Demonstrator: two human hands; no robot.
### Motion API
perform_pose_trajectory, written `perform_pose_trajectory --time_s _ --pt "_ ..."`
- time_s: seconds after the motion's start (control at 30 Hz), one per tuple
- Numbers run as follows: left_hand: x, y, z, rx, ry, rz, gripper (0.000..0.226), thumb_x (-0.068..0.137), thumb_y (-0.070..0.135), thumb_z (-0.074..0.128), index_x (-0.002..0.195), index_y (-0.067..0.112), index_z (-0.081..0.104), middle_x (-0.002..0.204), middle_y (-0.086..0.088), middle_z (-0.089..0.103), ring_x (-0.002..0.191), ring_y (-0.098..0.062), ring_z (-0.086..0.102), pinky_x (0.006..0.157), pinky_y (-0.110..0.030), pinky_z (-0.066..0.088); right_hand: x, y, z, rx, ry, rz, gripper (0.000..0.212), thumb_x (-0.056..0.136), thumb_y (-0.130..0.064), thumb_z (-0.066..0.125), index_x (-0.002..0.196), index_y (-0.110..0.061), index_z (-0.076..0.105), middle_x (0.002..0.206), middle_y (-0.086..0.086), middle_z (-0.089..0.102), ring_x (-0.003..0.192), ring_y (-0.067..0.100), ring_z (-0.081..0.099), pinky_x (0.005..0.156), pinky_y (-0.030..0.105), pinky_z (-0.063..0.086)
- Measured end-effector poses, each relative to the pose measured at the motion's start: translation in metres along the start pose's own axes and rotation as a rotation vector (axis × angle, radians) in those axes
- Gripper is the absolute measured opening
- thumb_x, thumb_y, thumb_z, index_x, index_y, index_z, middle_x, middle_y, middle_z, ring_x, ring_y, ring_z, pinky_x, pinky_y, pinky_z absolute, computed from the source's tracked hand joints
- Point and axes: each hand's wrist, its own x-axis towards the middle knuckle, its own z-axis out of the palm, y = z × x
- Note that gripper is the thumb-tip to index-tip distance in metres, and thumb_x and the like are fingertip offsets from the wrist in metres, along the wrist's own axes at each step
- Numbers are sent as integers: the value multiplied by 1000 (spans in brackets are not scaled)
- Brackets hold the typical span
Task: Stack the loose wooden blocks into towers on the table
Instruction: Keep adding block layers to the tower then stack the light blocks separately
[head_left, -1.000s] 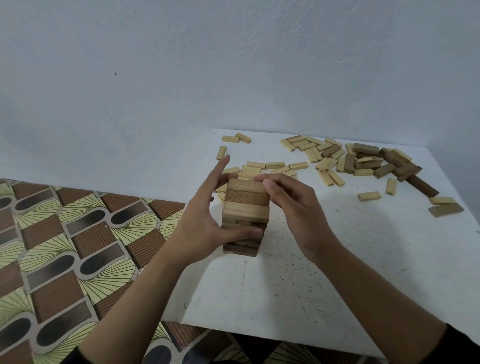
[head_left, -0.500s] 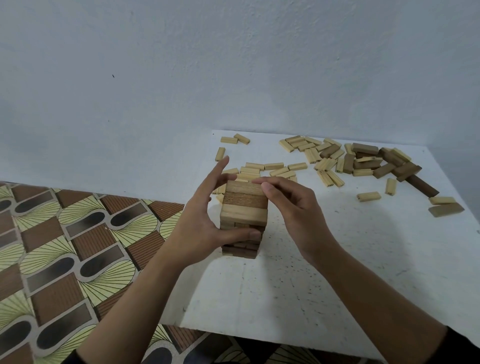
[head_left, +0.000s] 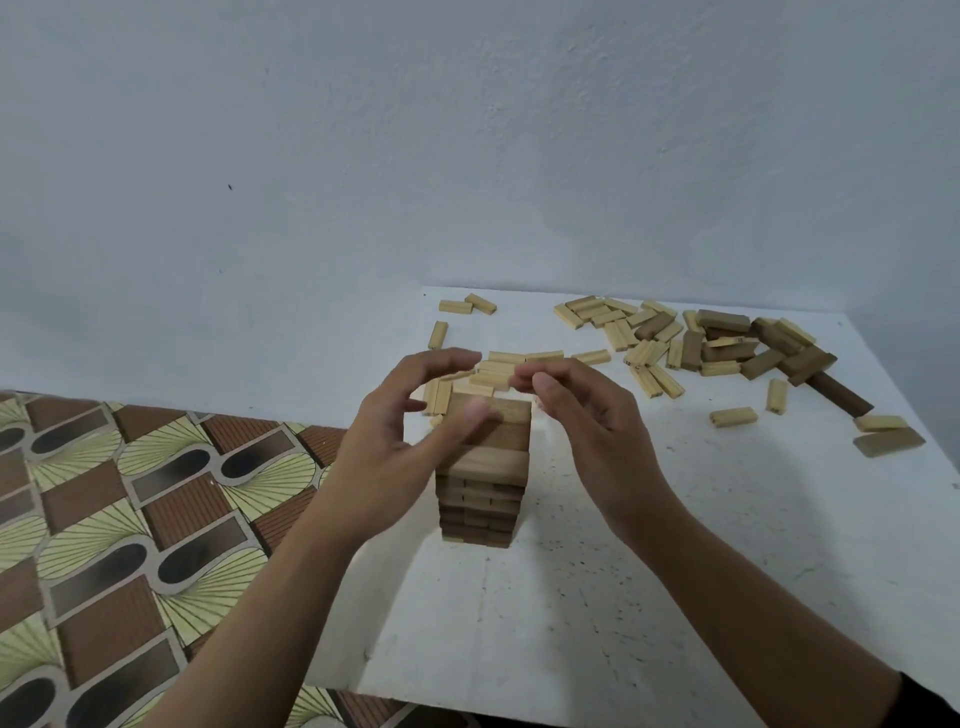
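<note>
A tower of wooden blocks (head_left: 485, 483), light and dark layers crossed, stands near the left edge of the white table (head_left: 675, 571). My left hand (head_left: 395, 441) hovers at its upper left with fingers loosely curved; its blurred thumb lies in front of the top layers. My right hand (head_left: 587, 426) is at the upper right, fingers bent over the top corner, a small gap to the tower. Neither hand holds a block. Loose light blocks (head_left: 524, 364) lie just behind the tower.
A heap of light and dark blocks (head_left: 727, 343) spreads over the table's back right, with single blocks (head_left: 732, 417) nearer the right edge. The table's left edge is close to the tower; a patterned floor (head_left: 130, 519) lies beyond it. A wall is behind.
Both hands have come off the tower's sides and risen toward its top; the left thumb no longer presses the lower front. The tower stands where it was.
</note>
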Motion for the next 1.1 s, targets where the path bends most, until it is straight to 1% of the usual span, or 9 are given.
perform_pose_trajectory --time_s 0.1,0.23,0.3,0.47,0.7,0.83,0.97,1.03,1.1 --pt "8 13 -3 -24 90 11 15 94 35 64 106 28 69 97 8 69 108 -14 64 92 -41 47 3 -1 -2 -118 40 -62 15 102 -15 55 102 -16 70 97 -11 72 99 11 67 85 21 52" --pt "22 39 -3 -24 103 71 7 94 28 64 98 29 71 81 2 65 86 -14 61 85 -32 43 9 -5 -15 -222 94 -138 12 101 -19 56 97 -23 67 89 -11 71 87 16 67 78 32 55" --pt "29 54 5 17 61 118 7 94 28 64 98 30 69 80 0 64 88 -15 62 86 -25 42 12 -10 -26 -209 103 -142 12 101 -16 57 96 -19 68 85 -7 71 82 18 66 74 34 55" --pt "43 85 35 123 -51 217 5 95 29 68 100 29 68 80 5 62 93 -17 63 83 -12 39 13 -17 -57 -248 121 -189 12 101 -14 57 97 -14 68 84 -7 70 81 15 67 71 19 49" --pt "49 101 101 117 -108 224 12 94 32 67 105 35 64 91 13 64 97 -10 62 77 -10 42 -7 -14 -106 -293 211 -143 15 101 -17 56 93 -17 68 78 -11 68 77 13 65 68 16 47" --pt "41 98 150 -53 -105 120 12 95 31 63 105 37 60 93 12 62 97 -10 61 76 -26 50 -19 2 -141 -332 316 -73 15 101 -19 57 95 -15 70 79 -8 70 77 14 67 69 20 51" --pt "55 54 217 -112 -72 -67 12 97 25 62 104 33 57 91 11 61 90 -10 60 69 -25 43 -17 35 -181 -459 412 42 14 100 -22 57 92 -23 68 82 -13 69 82 9 65 70 15 48" --pt "66 24 248 12 -47 -77 15 97 24 62 108 31 56 104 10 60 100 -10 57 79 -24 42 -11 59 -200 -585 418 78 10 100 -23 58 97 -23 67 93 -14 69 92 8 62 75 13 45" --pt "75 -4 275 219 -79 -1 25 98 26 60 123 28 55 126 7 56 122 -16 49 97 -32 39 -3 85 -218 -764 396 127 15 100 -25 57 110 -21 67 110 -9 67 109 12 56 85 21 43"
